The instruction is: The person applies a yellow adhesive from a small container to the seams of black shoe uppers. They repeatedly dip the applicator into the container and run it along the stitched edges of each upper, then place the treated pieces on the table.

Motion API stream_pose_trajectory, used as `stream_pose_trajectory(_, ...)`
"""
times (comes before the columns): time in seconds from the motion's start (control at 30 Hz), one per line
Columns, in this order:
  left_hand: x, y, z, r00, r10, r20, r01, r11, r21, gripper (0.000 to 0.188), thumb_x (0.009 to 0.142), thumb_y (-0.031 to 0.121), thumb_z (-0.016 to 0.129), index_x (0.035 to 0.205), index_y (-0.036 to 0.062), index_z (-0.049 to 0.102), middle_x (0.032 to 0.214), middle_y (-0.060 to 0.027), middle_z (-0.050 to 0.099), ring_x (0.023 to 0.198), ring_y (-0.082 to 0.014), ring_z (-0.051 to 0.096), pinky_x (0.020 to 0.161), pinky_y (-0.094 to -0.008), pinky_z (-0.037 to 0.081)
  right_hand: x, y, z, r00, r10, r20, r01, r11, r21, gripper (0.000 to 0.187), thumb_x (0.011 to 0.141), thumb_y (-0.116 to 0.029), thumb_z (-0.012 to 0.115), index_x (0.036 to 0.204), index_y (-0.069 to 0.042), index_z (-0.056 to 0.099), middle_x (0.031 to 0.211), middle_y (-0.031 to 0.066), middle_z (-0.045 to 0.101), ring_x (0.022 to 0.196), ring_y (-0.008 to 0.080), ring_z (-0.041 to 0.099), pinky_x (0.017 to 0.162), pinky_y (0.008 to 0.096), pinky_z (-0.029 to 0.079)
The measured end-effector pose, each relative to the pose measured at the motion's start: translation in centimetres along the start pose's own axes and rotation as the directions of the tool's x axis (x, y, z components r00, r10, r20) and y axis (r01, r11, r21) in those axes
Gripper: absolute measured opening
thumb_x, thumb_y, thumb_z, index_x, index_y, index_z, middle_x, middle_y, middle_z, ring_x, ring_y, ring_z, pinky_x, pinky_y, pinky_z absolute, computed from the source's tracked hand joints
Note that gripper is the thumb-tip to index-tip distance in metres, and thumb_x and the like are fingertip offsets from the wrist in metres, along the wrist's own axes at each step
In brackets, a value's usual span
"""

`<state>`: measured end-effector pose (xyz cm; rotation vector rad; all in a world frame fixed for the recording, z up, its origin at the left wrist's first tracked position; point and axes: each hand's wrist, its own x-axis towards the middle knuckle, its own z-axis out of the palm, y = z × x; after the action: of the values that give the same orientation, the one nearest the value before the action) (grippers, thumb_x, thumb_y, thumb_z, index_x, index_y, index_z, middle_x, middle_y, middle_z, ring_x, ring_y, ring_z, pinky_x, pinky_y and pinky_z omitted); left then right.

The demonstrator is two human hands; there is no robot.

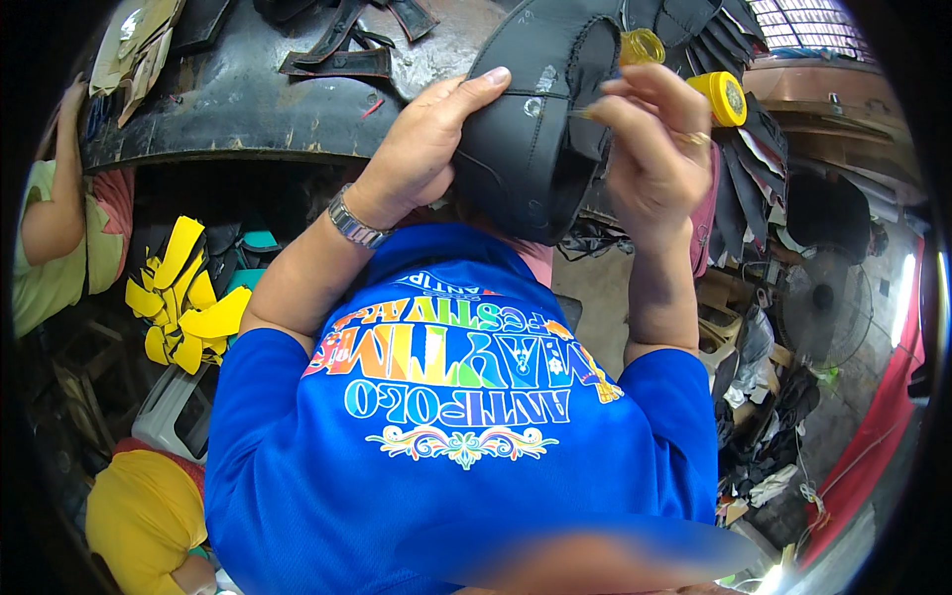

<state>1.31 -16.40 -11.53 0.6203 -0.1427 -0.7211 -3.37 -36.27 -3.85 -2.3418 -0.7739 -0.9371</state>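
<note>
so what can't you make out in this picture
Left hand: head view, fingertips hidden behind the black stitched piece.
Right hand: head view, fingertips blurred, so what they may pinch is unclear.
Person in pale green: head view, cut off by the dark left rim.
Person in yellow: head view, partly cut off by the lower-left rim.

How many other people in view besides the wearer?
2: a person in pale green at the far left and a person in yellow at the lower left. Both show only partly; more may be hidden.
</note>
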Motion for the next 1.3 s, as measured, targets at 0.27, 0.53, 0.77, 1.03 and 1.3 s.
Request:
stream_pose_trajectory(0.27, 0.5, 0.6, -0.7, 0.99, 0.013, -0.141, -0.015, 1.0, -0.016, 0.032, 0.102, 0.023, 0.06, 0.123, -0.0021, 0.064, 0.116, -0.0149, 0.071, 0.104, -0.0224, 0.071, 0.094, -0.0364, 0.057, -2.2, -0.6, -2.3, 0.959, -0.051, 0.279, 0.01, 0.989, 0.145, 0.049, 0.07, 0.013, 0.06, 0.116, -0.002, 0.067, 0.105, 0.0129, 0.071, 0.097, 0.0298, 0.068, 0.093, 0.046, 0.053)
stream_pose_trajectory(0.53, 2.3, 4.3, -1.0, 0.953, -0.298, 0.055, 0.287, 0.831, -0.477, 0.039, 0.106, 0.034, 0.055, 0.117, -0.0031, 0.06, 0.085, -0.0074, 0.054, 0.066, -0.011, 0.051, 0.064, -0.0171, 0.051, -1.7, -0.7, -3.1, 0.926, -0.052, 0.374, 0.069, 0.997, -0.032, 0.043, 0.077, -0.001, 0.073, 0.118, -0.013, 0.067, 0.113, 0.0028, 0.071, 0.115, 0.0268, 0.064, 0.117, 0.0573, 0.03)
stream_pose_trajectory(0.77, 1.9, 2.3, -1.6, 0.971, 0.239, -0.026, -0.21, 0.895, 0.393, 0.066, 0.107, 0.056, 0.033, 0.141, 0.0037, 0.055, 0.109, -0.0034, 0.064, 0.1, -0.0123, 0.057, 0.092, -0.03, 0.045, 8.8, 3.6, -4.8, 0.992, 0.125, 0.016, -0.125, 0.961, 0.249, 0.103, 0.088, 0.008, 0.067, 0.16, -0.009, -0.005, 0.126, 0.0221, 0.063, 0.116, 0.0302, 0.064, 0.105, 0.0463, 0.048)
stream_pose_trajectory(1.03, 1.0, -2.9, -4.7, 0.738, 0.418, 0.53, -0.519, -0.151, 0.842, 0.02, 0.086, 0.015, 0.074, 0.103, 0.0054, 0.071, 0.096, -0.0108, 0.065, 0.093, -0.0299, 0.063, 0.085, -0.0397, 0.049, 21.2, 24.5, 6.6, 0.963, 0.238, -0.124, -0.267, 0.892, -0.364, 0.068, 0.086, -0.015, 0.071, 0.146, -0.001, 0.043, 0.093, 0.0316, 0.068, 0.088, 0.0474, 0.067, 0.08, 0.0508, 0.053)
stream_pose_trajectory(1.3, 1.1, -2.9, -5.0, 0.74, 0.431, 0.516, -0.538, -0.081, 0.839, 0.019, 0.083, 0.01, 0.078, 0.1, 0.0062, 0.072, 0.094, -0.0071, 0.067, 0.09, -0.0252, 0.064, 0.082, -0.0366, 0.05, 18.2, 37.6, 15.0, 0.861, 0.507, 0.035, -0.393, 0.708, -0.587, 0.097, 0.082, -0.009, 0.068, 0.161, -0.015, 0.011, 0.109, 0.0319, 0.065, 0.095, 0.0457, 0.066, 0.085, 0.0521, 0.053)
